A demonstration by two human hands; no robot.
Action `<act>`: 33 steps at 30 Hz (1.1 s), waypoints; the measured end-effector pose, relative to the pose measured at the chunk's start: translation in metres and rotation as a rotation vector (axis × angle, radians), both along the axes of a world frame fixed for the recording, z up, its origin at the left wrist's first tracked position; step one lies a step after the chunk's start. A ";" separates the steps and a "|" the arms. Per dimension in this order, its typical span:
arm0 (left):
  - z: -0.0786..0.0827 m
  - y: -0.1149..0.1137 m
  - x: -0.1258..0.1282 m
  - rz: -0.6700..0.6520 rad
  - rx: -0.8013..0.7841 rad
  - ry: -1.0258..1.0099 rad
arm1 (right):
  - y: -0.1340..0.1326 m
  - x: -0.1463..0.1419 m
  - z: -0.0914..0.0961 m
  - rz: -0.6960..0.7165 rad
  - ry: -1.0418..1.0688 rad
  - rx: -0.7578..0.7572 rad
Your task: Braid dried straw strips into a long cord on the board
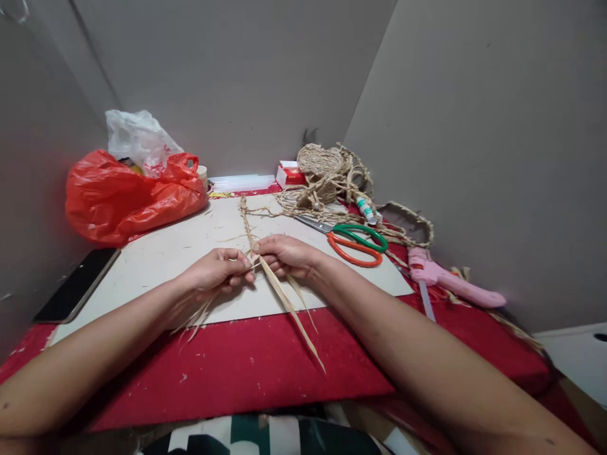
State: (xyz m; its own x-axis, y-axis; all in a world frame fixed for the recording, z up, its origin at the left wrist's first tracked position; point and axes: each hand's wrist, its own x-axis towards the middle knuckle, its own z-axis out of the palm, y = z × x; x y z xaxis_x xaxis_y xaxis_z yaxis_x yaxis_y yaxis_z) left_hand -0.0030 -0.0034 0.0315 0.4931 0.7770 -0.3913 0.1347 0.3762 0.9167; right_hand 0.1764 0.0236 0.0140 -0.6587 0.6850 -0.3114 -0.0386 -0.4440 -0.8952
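A thin braid of dried straw-like fibre (pixel 246 221) runs from the middle of the white board (pixel 161 253) toward me, and both hands meet at its near end. My left hand (pixel 222 270) pinches fibre strands between thumb and forefinger, with loose ends hanging below its palm. Close beside it, my right hand (pixel 285 254) has its fingers closed on the braid where the strands part. From there a long flat fibre strand (pixel 289 306) trails over the board's front edge onto the red cloth (pixel 227 366). The fingertips partly hide the crossing strands.
Scissors (pixel 353 239) with green and orange handles lie right of my hands. Behind them sit coiled fibre braids (pixel 322 170) and a red-white box (pixel 290 174). A pink glue gun (pixel 441 278) lies far right. At left are a red plastic bag (pixel 133 199) and a phone (pixel 78 284).
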 end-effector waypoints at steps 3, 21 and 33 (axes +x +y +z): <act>0.002 -0.004 -0.003 -0.009 0.031 0.066 | 0.000 0.001 0.000 -0.003 -0.008 -0.020; -0.023 0.007 0.013 0.310 0.729 0.089 | 0.001 0.003 0.000 -0.018 0.084 -0.070; -0.020 0.009 0.012 0.335 0.438 -0.073 | 0.002 0.004 -0.002 0.008 0.110 -0.098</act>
State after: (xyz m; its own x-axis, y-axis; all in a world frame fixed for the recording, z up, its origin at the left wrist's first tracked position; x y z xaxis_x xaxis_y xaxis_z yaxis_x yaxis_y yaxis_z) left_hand 0.0092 0.0054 0.0116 0.2048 0.9784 0.0292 0.0034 -0.0305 0.9995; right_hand 0.1803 0.0252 0.0124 -0.6978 0.6494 -0.3021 -0.1299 -0.5296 -0.8383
